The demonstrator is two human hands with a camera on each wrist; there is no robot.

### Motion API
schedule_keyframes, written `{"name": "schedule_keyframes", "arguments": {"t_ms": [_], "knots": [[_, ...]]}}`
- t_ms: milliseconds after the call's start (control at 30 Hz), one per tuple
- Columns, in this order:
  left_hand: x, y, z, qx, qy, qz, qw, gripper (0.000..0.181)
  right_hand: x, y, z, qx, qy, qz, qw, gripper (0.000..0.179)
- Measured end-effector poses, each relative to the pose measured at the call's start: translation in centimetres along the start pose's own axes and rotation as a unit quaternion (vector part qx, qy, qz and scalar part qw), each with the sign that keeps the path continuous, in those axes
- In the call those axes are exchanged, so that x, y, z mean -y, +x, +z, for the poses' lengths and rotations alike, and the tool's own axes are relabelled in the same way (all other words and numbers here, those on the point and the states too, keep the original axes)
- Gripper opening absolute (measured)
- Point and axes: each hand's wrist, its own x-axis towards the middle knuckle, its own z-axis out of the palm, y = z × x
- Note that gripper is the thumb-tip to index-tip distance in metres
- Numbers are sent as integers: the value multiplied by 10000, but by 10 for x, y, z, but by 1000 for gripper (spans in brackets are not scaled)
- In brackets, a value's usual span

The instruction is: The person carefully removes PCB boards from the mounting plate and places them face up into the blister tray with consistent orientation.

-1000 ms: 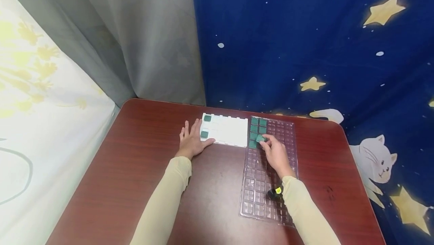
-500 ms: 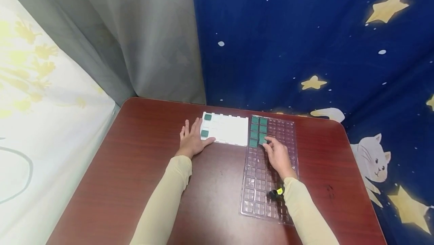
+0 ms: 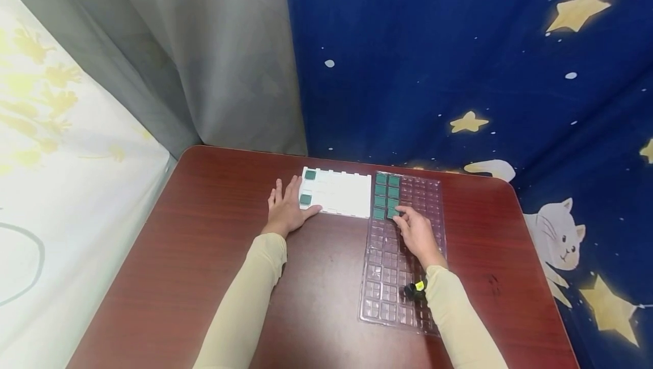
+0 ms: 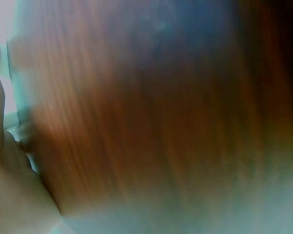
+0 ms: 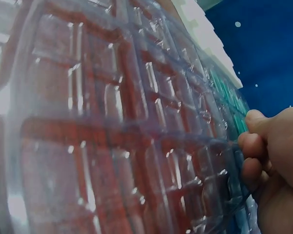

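Observation:
My left hand (image 3: 287,208) rests with spread fingers at the left end of a flat white rectangular board (image 3: 339,194), its thumb along the front edge. Two green squares, one at the back (image 3: 310,174) and one nearer (image 3: 305,199), sit in that end of the board. My right hand (image 3: 418,233) is over a clear plastic tray (image 3: 374,289) with many small compartments. Its thumb and forefinger pinch the right side of a green square (image 3: 392,212), which lies level in the tray. Several more green squares (image 3: 380,190) fill the tray's back left compartments.
Both board and tray lie on a reddish-brown wooden table (image 3: 204,244), side by side near its back edge. A blue curtain (image 3: 367,74) and a grey curtain (image 3: 240,74) hang behind it. A small black device with a yellow mark (image 3: 415,289) is at my right wrist.
The green square in my right hand was tilted above the tray and now lies flat in the second column. My right hand has moved slightly right and down with it; the left hand stays put.

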Motion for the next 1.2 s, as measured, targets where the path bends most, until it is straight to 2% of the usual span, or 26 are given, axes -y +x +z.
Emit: {"name": "schedule_keyframes", "arguments": {"t_ms": [133,867,1067,1200], "knots": [[-2,-1,-1,-21,-90,-1,10000,112,2,2,0,-10,-63,-36,10000,35],[-4,-2,-4,79,-67,-54,9999,112,12,5,-7,458,-42,392,9982,34],[-4,-2,-5,29,-82,-31,10000,112,12,5,-6,399,-20,451,9982,32],[-3,-2,-3,-5,-116,-8,9999,113,11,5,-4,280,-96,290,9991,23]]}}
